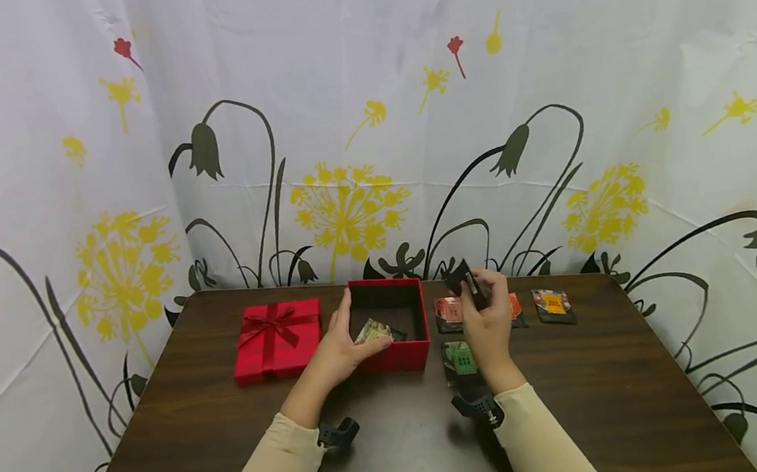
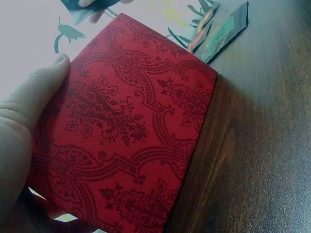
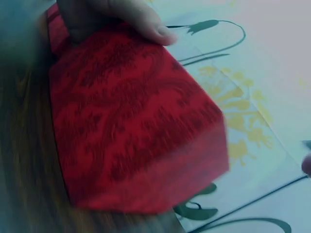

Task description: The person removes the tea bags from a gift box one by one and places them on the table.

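Observation:
The deep red patterned box (image 1: 406, 357) stands uncovered in the middle of the table. My left hand (image 1: 337, 347) grips its left side, thumb over the front rim and the other fingers along the outer wall. Inside the box lies a small packet with a greenish label (image 1: 374, 330). To the right of the box, my right hand (image 1: 490, 324) pinches a small black packet (image 1: 458, 277) above the table. In the left wrist view the box's front wall (image 2: 121, 121) fills the middle, with the left thumb at its top edge.
A red lid with a ribbon bow (image 1: 285, 340) lies left of the box. Right of the box lie a green-labelled packet (image 1: 459, 359), a red-labelled packet (image 1: 448, 312) and an orange-labelled packet (image 1: 554, 305). Another packet (image 1: 516, 308) is partly behind my right hand. A flowered curtain (image 1: 364, 113) hangs behind the table.

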Available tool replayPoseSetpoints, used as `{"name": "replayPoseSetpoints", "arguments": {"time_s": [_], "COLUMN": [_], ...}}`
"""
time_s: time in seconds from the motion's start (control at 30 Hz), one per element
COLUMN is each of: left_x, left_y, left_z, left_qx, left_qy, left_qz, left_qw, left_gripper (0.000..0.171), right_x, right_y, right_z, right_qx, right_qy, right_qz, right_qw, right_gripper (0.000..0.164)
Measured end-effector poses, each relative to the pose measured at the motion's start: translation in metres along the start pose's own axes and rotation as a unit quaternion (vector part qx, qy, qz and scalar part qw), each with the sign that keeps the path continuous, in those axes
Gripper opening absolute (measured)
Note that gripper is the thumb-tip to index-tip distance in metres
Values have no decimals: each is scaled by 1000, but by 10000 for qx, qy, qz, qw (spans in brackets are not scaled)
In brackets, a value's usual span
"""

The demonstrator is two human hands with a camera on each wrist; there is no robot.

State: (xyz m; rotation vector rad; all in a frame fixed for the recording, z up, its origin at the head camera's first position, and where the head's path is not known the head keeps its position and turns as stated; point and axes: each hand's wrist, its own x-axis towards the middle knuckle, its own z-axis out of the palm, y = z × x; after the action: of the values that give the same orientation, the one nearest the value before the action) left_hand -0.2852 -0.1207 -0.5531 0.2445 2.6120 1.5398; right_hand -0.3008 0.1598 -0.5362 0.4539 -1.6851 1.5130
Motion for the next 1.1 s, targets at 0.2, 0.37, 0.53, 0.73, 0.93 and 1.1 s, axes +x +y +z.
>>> {"name": "replayPoseSetpoints", "arguments": {"time_s": [0.2, 0.37, 0.53, 0.73, 0.93, 1.1], "left_x": [0, 1, 3, 3, 1, 2], "left_y": [-1, -2, 0, -1, -2, 1], "left_z": [-2, -4, -5, -4, 0, 0], "left_qx": [43, 44, -28, 52, -10, -42], "left_qy": [-10, 11, -1, 18, -47, -20], "left_qz": [-12, 55, 122, 24, -1, 54], "left_qw": [10000, 10000, 9999, 10000, 10000, 10000], "left_gripper": [130, 128, 127, 126, 127, 124], "right_x": [-9, -23, -36, -40, -56, -62], "right_y": [8, 18, 26, 30, 25, 12], "right_z": [-29, -47, -70, -96, -122, -141], "right_qx": [-1187, -1779, -2506, -2435, -3057, -3434], "right_qy": [-218, -362, -492, -394, -276, 48], "right_qz": [-1165, -1393, -1317, -1035, -216, 248], "right_qw": [9858, 9735, 9578, 9636, 9515, 9389], "right_gripper": [30, 44, 41, 30, 27, 27]}}
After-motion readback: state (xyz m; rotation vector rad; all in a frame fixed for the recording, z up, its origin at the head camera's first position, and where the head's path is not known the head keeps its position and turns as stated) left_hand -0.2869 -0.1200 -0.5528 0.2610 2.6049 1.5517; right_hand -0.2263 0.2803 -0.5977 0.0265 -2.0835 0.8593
